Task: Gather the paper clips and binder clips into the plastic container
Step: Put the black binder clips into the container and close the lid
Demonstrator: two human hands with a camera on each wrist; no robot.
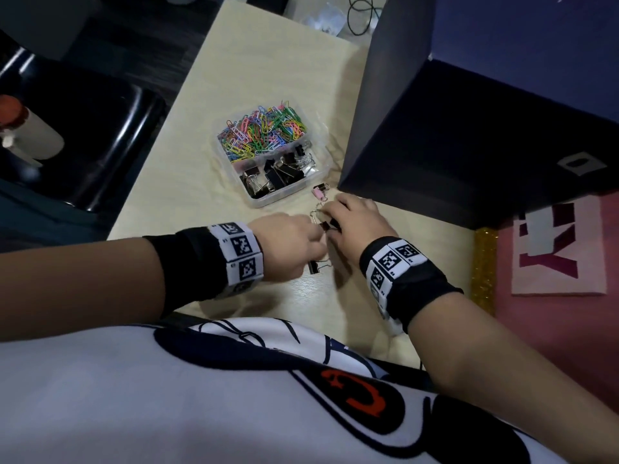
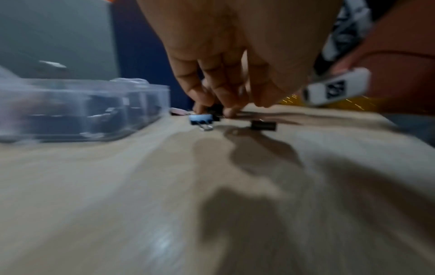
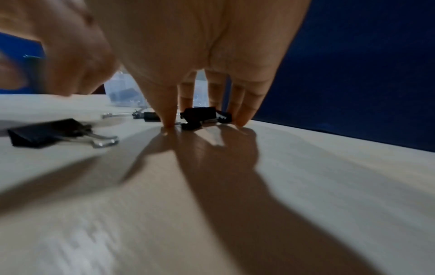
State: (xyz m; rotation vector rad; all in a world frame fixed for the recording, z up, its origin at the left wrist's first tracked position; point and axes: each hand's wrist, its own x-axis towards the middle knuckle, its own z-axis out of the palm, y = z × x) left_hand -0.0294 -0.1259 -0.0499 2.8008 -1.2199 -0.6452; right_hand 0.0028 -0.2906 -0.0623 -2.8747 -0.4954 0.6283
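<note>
The clear plastic container [image 1: 234, 162] holds coloured paper clips [image 1: 264, 128] in its far part and black binder clips [image 1: 271, 177] in its near part. Just in front of it, loose clips lie on the pale table: a pink binder clip [image 1: 320, 192], a small black one [image 1: 326, 225] between my hands, and another black one [image 1: 316, 265] under my left hand. My left hand [image 1: 294, 242] points its bunched fingertips [image 2: 229, 110] down and pinches a black clip [image 2: 215, 109]. My right hand [image 1: 355, 216] stands on its thumb and fingers around a small black clip [image 3: 200, 116].
A tall dark blue box [image 1: 469, 128] stands right behind the right hand. A pink sheet with a glittery gold strip [image 1: 484, 269] lies at the right. Left of the table are a black chair [image 1: 100, 145] and a bottle. The near table edge meets my shirt.
</note>
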